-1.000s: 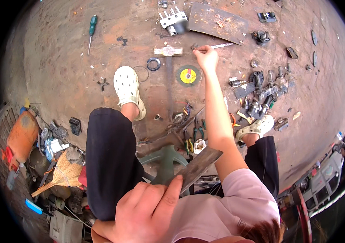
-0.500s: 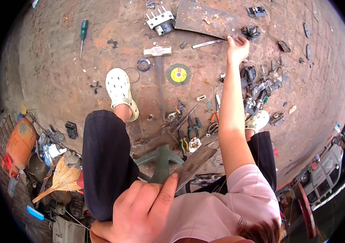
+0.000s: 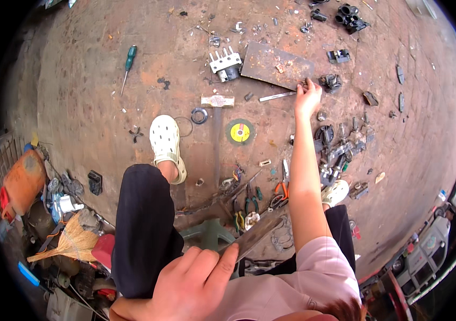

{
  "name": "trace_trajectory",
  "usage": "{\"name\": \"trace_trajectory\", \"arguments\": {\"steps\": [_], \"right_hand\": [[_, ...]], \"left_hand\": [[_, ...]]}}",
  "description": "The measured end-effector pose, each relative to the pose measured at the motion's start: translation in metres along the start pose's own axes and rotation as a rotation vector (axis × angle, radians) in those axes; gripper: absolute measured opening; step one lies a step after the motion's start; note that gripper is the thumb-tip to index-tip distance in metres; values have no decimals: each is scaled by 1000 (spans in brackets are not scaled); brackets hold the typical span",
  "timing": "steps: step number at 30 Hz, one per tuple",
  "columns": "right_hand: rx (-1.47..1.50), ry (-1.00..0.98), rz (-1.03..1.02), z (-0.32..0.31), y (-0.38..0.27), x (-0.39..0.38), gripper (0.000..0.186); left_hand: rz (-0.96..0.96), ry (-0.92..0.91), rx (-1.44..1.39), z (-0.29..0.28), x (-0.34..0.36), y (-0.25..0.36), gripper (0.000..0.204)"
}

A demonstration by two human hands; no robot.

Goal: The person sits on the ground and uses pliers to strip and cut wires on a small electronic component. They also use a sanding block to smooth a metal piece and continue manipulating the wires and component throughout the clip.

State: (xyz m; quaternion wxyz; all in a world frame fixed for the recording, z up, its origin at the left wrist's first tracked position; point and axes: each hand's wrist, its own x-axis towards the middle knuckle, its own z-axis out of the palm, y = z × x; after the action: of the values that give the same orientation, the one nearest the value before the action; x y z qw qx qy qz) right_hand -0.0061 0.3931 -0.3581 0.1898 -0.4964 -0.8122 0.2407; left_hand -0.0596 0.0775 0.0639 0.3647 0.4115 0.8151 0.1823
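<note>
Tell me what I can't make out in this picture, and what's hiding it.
All in the head view:
- The near end of the flat dark bar: covered by the left hand.
- Whether the right hand grips or only touches the brown plate: its own fingers hide the contact.
- Part of the green stool: behind the left leg.
- The pale box's bottom: cut off by the lower edge.

Bright light spills right across the floor point(image 3: 83, 123), reddish-brown, stained and scuffed, seams running through its right side! Low in view sits a green plastic stool point(image 3: 206, 231); a grey vehicle point(image 3: 429, 241) stands out at the right edge.
</note>
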Motion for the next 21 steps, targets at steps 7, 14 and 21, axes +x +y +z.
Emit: {"name": "trace_trajectory", "arguments": {"steps": [7,14,21], "right_hand": [[199,114,4,-33,-20,-19,37],[136,293,237,-82,55,-17,18],[-371,-44,253,-79,150,127,48]], "left_hand": [[0,20,59,5,-5,1,39],[-59,-39,126,6,-2,13,40],[-178,-65,175,13,20,15,41]]}}
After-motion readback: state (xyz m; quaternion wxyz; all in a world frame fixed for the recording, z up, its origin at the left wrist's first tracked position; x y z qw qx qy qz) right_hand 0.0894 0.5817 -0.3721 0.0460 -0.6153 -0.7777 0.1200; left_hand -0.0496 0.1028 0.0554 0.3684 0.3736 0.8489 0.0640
